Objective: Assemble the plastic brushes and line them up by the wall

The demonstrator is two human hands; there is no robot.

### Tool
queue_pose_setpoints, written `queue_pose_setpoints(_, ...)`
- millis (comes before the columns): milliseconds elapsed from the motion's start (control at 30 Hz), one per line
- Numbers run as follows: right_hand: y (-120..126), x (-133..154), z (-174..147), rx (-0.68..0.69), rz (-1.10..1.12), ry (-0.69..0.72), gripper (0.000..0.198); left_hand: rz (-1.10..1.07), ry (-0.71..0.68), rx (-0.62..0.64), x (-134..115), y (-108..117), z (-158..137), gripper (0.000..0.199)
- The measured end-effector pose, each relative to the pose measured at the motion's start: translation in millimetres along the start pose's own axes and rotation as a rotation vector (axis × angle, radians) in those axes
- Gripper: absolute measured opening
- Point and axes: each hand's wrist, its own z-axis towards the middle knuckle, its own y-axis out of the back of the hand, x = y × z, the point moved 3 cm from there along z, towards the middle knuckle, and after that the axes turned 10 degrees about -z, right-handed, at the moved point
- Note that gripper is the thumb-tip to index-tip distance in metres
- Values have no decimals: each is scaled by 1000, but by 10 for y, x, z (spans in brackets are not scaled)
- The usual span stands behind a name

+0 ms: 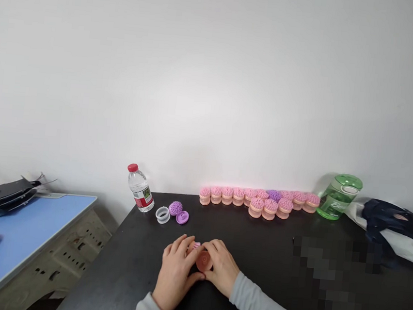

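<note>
at the near part of the black table (pixel 119 258), 2 bare hands are meeting over a salmon disc (pixel 204 262). the right hand (pixel 222 266) is clamping its right edge between thumb and bent fingers, probably to keep the round piece from rolling. the left hand (pixel 177 266) is curling in from the other side, thumb and forefinger framing the disc, so both sides are seemingly being steadied at once. its other fingers are covering most of a pink ridged piece (pixel 195 245) (i cannot tell whether they are gripping it or only resting there).

just beyond, a clear ring (pixel 163 215), a purple knobbly ball (pixel 175 208) and a purple disc (pixel 182 217) are lying close together, likely grouped to stay within reach. along the wall (pixel 197 100), pink-topped pieces (pixel 238 197) are standing upright, with 1 purple-topped piece (pixel 273 195) among them; that lineup is presumably leaving the working area free. a water bottle (pixel 141 190) and a green jar (pixel 339 197) are flanking everything.
</note>
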Motion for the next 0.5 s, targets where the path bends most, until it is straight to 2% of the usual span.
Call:
queue_pose_setpoints(267, -460, 460, 713, 11, 74, 25, 56, 114, 66, -126, 886, 302, -41, 50)
queue_pose_setpoints(400, -559, 568, 905, 1, 105, 36, 63, 164, 60, -182, 1154, 370, -13, 54)
queue_pose_setpoints(500, -506, 539, 870, -1, 111, 60, 67, 179, 35, -229, 1269, 376, -2, 53)
